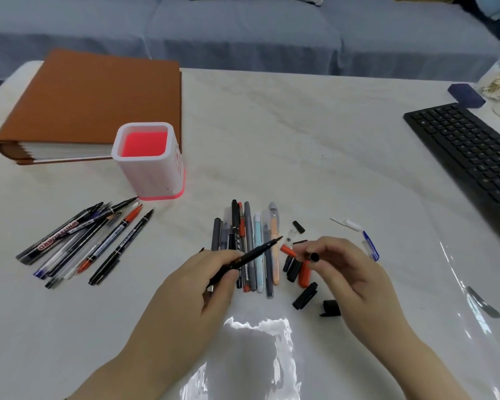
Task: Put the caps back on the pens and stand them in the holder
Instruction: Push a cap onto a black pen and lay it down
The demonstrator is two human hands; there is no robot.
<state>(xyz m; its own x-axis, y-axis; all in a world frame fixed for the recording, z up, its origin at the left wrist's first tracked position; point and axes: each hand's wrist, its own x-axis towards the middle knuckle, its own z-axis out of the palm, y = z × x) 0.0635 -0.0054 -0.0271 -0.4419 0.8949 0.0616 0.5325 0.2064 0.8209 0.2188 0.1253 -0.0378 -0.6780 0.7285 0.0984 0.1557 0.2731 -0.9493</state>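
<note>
Legibly, only one word reads anywhere: "WHITEBOARD" in red on a black marker [59, 237] in the left pile of pens [81, 243]; print on the pens beside it and on the holder's side is too small to make out. The left hand [211, 272] grips an uncapped black pen [247, 258], tip pointing up and right. The right hand [338, 264] pinches a black cap [314, 257] between its fingertips, near the pen's tip but apart from it. Under and between the hands lies a row of pens [254, 243], with loose caps [303, 280] just to its right. The white holder [147, 163], red inside, stands upright beyond the left pile, beside a brown binder [98, 96]. A pale marbled table [300, 140] under glossy film carries it all, with a black keyboard [468, 157] at right and a blue-grey sofa [243, 30] behind.
</note>
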